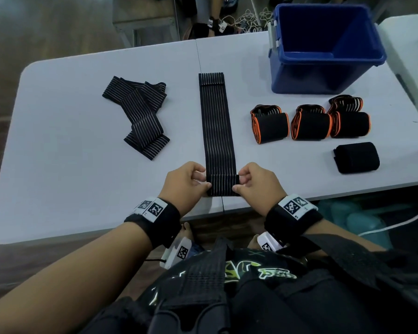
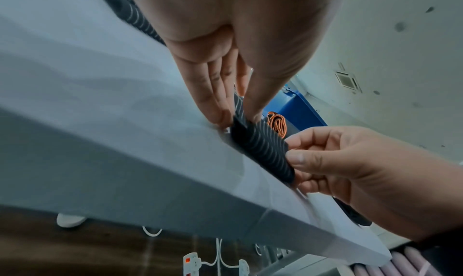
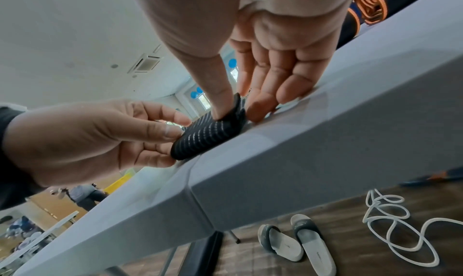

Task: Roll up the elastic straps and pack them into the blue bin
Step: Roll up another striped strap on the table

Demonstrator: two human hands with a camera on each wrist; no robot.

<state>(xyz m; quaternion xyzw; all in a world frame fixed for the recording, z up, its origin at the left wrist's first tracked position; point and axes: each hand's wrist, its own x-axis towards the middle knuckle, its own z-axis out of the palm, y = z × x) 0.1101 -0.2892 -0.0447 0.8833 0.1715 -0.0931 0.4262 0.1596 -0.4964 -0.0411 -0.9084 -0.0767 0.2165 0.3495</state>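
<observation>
A long black strap with thin white stripes (image 1: 216, 126) lies flat down the middle of the grey table (image 1: 82, 165). Its near end is folded over into a small roll (image 1: 223, 185) at the front edge. My left hand (image 1: 187, 180) pinches the roll's left side (image 2: 240, 125), thumb over it. My right hand (image 1: 256, 182) pinches the right side (image 3: 233, 112). A second striped strap (image 1: 140, 114) lies crumpled at the left. The blue bin (image 1: 323, 49) stands open at the back right and looks empty.
Three rolled black straps with orange edges (image 1: 309, 124) lie in a row in front of the bin, and a plain black roll (image 1: 356, 157) sits nearer the front right. A white cable (image 3: 398, 228) and slippers (image 3: 298, 240) lie on the floor below.
</observation>
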